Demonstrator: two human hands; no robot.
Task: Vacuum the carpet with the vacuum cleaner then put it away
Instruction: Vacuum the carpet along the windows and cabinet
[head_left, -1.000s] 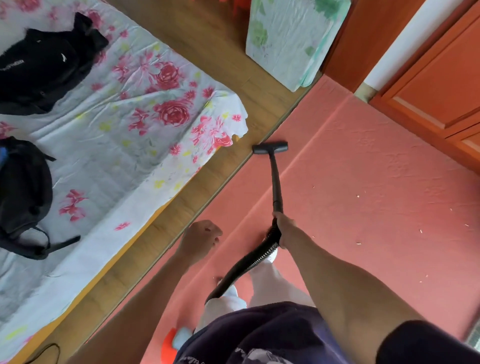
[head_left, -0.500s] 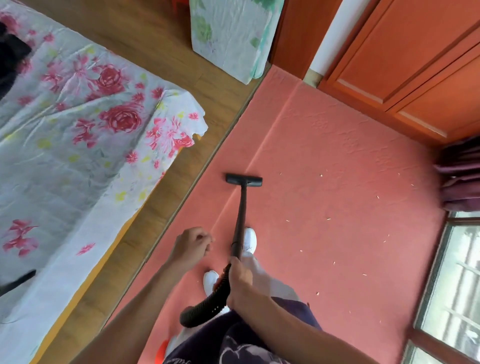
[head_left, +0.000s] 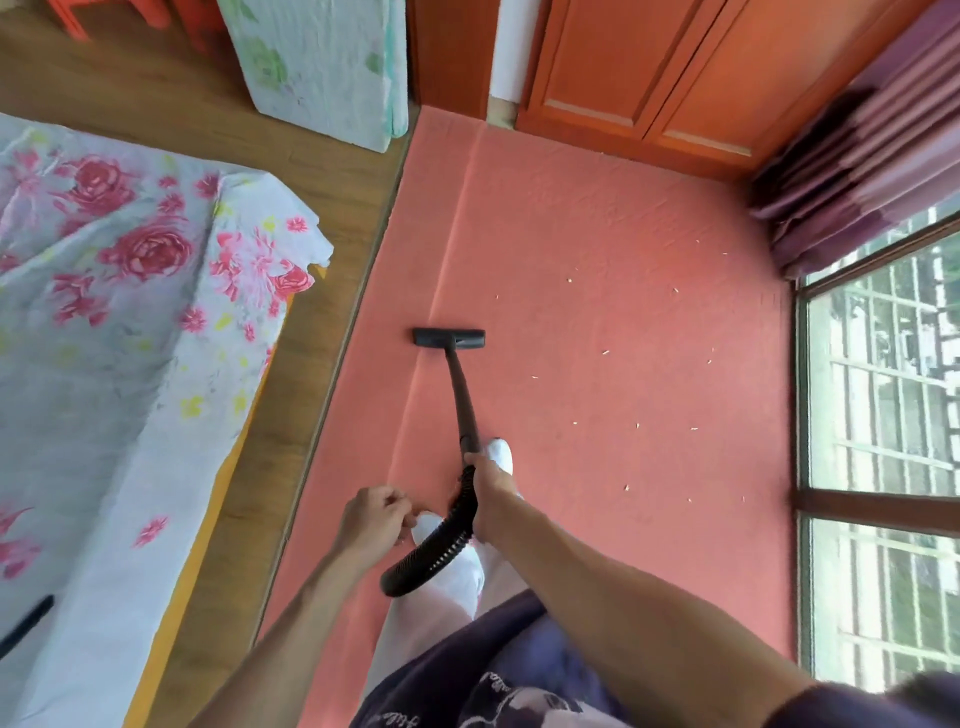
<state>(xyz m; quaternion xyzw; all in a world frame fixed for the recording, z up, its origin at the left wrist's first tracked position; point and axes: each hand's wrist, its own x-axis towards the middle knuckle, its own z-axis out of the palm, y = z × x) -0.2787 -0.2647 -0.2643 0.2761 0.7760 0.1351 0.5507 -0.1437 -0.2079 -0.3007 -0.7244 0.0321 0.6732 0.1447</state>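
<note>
The vacuum cleaner's black floor nozzle (head_left: 449, 338) lies flat on the pink carpet (head_left: 623, 234), close to its left edge. A black wand (head_left: 461, 395) runs from the nozzle back to my right hand (head_left: 485, 480), which grips it where the ribbed hose (head_left: 441, 540) begins. The hose curves down past my legs. My left hand (head_left: 376, 519) hovers beside the hose with fingers curled, holding nothing. Small pale scraps (head_left: 605, 352) are scattered over the carpet to the right of the nozzle. The vacuum's body is out of view.
A bed with a rose-print sheet (head_left: 130, 312) fills the left, with a wood floor strip (head_left: 332, 291) between it and the carpet. Orange cupboards (head_left: 649, 67) stand at the far end. A purple curtain (head_left: 857, 156) and window (head_left: 883, 441) line the right. A folded mattress (head_left: 322, 62) leans at the back.
The view has swung right, bringing window and curtain into sight. The nozzle has pulled back from the bed corner and shifted right on the carpet. My right hand keeps its grip.
</note>
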